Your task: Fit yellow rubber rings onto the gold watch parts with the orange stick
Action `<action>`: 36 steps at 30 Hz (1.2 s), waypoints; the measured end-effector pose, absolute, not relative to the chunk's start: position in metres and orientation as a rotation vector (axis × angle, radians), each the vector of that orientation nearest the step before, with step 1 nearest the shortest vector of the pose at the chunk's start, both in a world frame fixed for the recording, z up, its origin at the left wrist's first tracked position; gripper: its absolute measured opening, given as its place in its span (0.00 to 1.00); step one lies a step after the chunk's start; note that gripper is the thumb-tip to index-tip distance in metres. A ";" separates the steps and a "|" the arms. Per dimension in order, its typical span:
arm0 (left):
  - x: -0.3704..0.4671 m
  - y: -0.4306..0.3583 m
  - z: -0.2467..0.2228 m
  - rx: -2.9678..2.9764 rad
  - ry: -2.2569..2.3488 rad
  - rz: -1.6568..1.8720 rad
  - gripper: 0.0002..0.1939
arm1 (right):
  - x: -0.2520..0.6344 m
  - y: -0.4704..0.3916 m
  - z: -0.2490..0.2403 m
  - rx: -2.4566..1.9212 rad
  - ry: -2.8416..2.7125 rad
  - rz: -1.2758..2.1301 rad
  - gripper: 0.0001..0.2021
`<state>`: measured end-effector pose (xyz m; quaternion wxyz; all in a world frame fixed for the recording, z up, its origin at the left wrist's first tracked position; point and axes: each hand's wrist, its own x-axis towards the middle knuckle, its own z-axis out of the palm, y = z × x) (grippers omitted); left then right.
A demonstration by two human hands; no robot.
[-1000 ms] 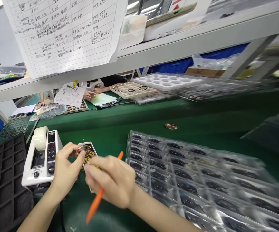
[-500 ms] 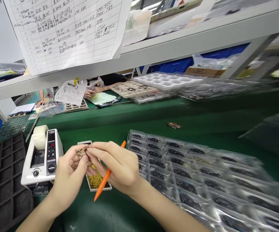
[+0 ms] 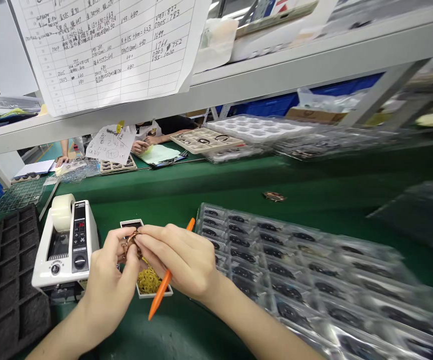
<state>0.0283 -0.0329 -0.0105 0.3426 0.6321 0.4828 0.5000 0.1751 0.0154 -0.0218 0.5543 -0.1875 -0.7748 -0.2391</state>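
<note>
A small copper-brown piece (image 3: 131, 240), shiny and curved, is pinched between the fingertips of my left hand (image 3: 106, 277); its exact kind is hard to make out. The closed fingers of my right hand (image 3: 188, 260) meet it from the right, their tips touching it. An orange pen-shaped stick (image 3: 159, 296) lies tucked in the right hand, its pointed end slanting down to the left. Below both hands is a narrow white box (image 3: 169, 292) with a heap of thin yellow bands (image 3: 149, 280), partly covered by the fingers.
To the left stand a white tape dispenser (image 3: 89, 235) and a black compartment tray (image 3: 10, 280). Clear plastic trays (image 3: 295, 270) with dark pieces fill the right. Another brown piece (image 3: 274, 196) lies on the green table. A handwritten sheet (image 3: 115, 50) hangs from the shelf; other people's hands are beyond.
The copper-brown piece has turned slightly between the fingertips and shows more clearly. My left fingers have shifted a little, and the orange stick's lower end sits slightly lower and further right.
</note>
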 end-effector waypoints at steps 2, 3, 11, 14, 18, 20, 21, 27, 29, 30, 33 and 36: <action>0.029 -0.034 -0.012 1.672 1.262 1.318 0.10 | 0.173 0.014 -0.024 -0.462 -1.813 -0.568 0.06; 0.030 -0.035 -0.013 1.677 1.263 1.324 0.10 | 0.172 0.014 -0.026 -0.478 -1.796 -0.566 0.06; 0.029 -0.026 -0.005 1.441 1.157 1.302 0.05 | 0.170 0.008 -0.020 -0.528 -1.743 -0.303 0.07; 0.024 -0.017 0.000 1.330 1.086 1.257 0.10 | 0.180 0.007 -0.010 -0.586 -1.746 0.008 0.03; 0.018 -0.010 0.003 1.274 1.047 1.184 0.12 | 0.192 0.011 -0.001 -0.698 -1.963 0.481 0.07; 0.017 -0.009 0.004 1.281 1.053 1.166 0.11 | 0.194 0.014 -0.001 -0.642 -2.080 0.629 0.07; 0.017 -0.009 0.004 1.289 1.058 1.164 0.11 | 0.194 0.015 -0.001 -0.616 -2.110 0.652 0.08; 0.018 -0.008 0.004 1.324 1.000 1.212 0.12 | 0.191 0.014 -0.003 -0.610 -2.150 0.636 0.10; 0.019 -0.008 0.004 1.346 0.999 1.209 0.12 | 0.189 0.012 -0.004 -0.628 -2.151 0.691 0.11; 0.019 -0.009 0.004 1.361 1.009 1.204 0.12 | 0.188 0.011 -0.005 -0.644 -2.140 0.722 0.12; 0.018 -0.010 0.004 1.401 1.047 1.209 0.11 | 0.182 0.014 -0.010 -0.670 -2.062 0.856 0.17; 0.018 -0.009 0.004 1.432 1.081 1.237 0.10 | 0.176 0.020 -0.016 -0.690 -1.913 1.010 0.23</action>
